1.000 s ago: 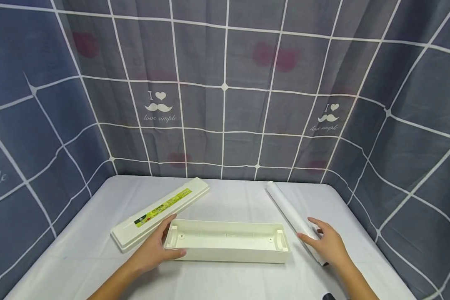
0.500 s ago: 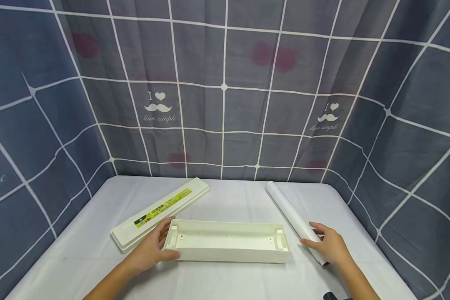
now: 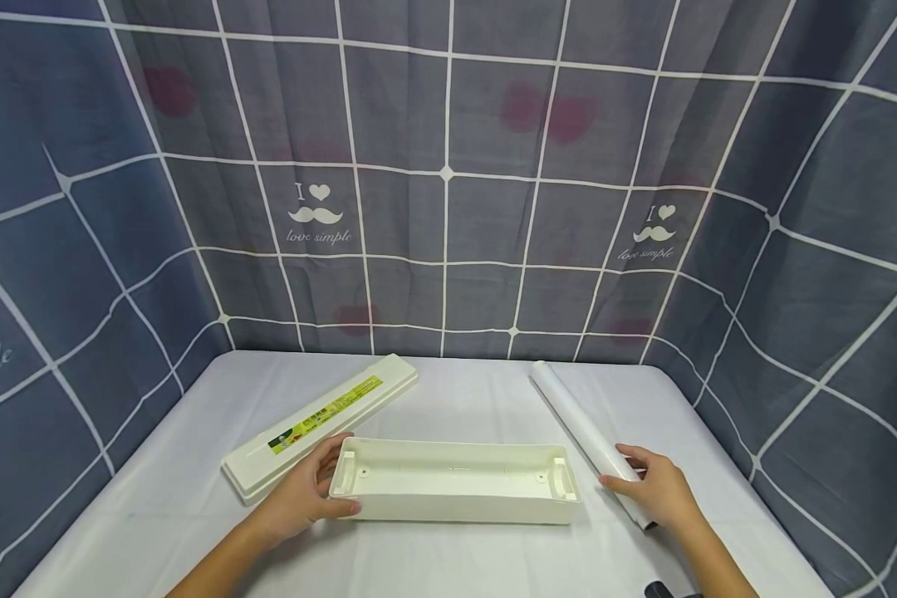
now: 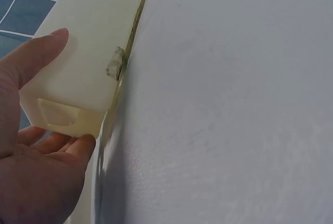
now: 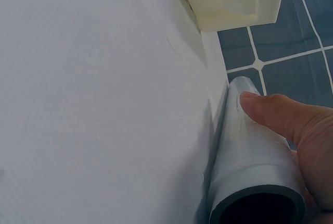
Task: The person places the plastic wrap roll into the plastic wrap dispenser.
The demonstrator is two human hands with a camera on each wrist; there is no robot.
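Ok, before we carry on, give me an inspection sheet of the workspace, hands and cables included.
Surface: white cloth, lightly creased.
Job's things: cream box, its open side in view, with a grey-brown patch near one edge; lid with a green label, lying slanted left of and beyond the box; white roll, hollow at the near end, slanted to the right.
Clutter: one dark object, cut off by the head view's lower edge; cannot tell what.
Left hand: grips the box's left end.
Right hand: holds the roll's near end.
Cables: nothing seen.
Surroundings: grid-patterned curtain behind and at both sides.
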